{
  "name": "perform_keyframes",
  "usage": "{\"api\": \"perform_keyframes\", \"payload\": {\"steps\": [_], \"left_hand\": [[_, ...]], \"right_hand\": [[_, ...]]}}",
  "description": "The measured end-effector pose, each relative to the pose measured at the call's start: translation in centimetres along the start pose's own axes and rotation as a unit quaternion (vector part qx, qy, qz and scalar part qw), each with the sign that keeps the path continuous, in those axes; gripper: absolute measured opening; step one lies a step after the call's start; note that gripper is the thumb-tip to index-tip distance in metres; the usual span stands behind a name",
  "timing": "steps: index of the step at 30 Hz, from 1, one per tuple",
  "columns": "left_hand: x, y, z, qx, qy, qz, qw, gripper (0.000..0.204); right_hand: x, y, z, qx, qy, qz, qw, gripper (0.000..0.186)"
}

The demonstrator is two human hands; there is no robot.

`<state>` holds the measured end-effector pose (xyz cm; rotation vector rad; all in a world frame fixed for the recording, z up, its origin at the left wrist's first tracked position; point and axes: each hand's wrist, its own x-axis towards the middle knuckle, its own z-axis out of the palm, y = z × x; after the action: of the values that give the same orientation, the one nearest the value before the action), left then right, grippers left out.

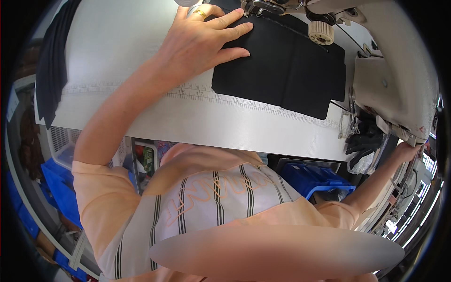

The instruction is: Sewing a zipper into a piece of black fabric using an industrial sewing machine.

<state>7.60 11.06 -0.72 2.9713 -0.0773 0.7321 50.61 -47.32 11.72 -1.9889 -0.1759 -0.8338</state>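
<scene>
A black fabric piece (282, 70) lies on the white sewing table, its far edge under the presser foot (251, 9) of a sewing machine (399, 70). A line of stitching runs along the fabric to the right of the foot. My left hand (202, 35), with a gold ring, rests on the fabric's left part, fingers spread and fingertips close to the foot. My right hand (408, 152) reaches to the machine's right end and touches its lower edge; its fingers are mostly hidden there.
A ruler strip (188, 90) is printed across the table. Dark cloth (54, 61) hangs over the left edge. Black crumpled material (366, 138) lies beside the machine base. Below the table stand a blue bin (312, 178), a white basket (66, 143) and a blue crate (61, 188).
</scene>
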Motion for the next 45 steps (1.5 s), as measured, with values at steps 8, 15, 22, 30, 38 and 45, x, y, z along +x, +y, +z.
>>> {"api": "perform_keyframes", "payload": {"steps": [8, 15, 22, 30, 38, 45], "left_hand": [[0.3, 0.4, -0.8, -0.033, 0.002, -0.010, 0.999, 0.043], [0.7, 0.7, -1.5, -0.063, -0.005, -0.013, 0.998, 0.045], [-0.1, -0.1, 0.2, 0.014, 0.003, 0.014, 1.000, 0.046], [0.4, 0.1, 0.2, -0.058, -0.012, -0.035, 0.998, 0.046], [-0.2, -0.8, 0.9, -0.035, 0.006, 0.026, 0.999, 0.052], [0.0, -0.4, 0.6, -0.008, -0.058, -0.013, 0.998, 0.047]], "right_hand": [[7.6, -4.0, -0.7, 0.032, -0.143, 0.249, 0.957, 0.046], [-2.5, -1.2, -0.1, 0.229, -0.004, 0.141, 0.963, 0.054], [2.3, -3.6, 0.2, 0.130, -0.099, 0.184, 0.969, 0.058], [1.2, -6.1, 1.3, 0.091, 0.017, 0.031, 0.995, 0.042], [3.3, -9.5, 5.0, -0.154, -0.121, 0.024, 0.980, 0.039], [0.7, -5.1, -4.6, -0.429, -0.057, 0.124, 0.893, 0.035]]}}
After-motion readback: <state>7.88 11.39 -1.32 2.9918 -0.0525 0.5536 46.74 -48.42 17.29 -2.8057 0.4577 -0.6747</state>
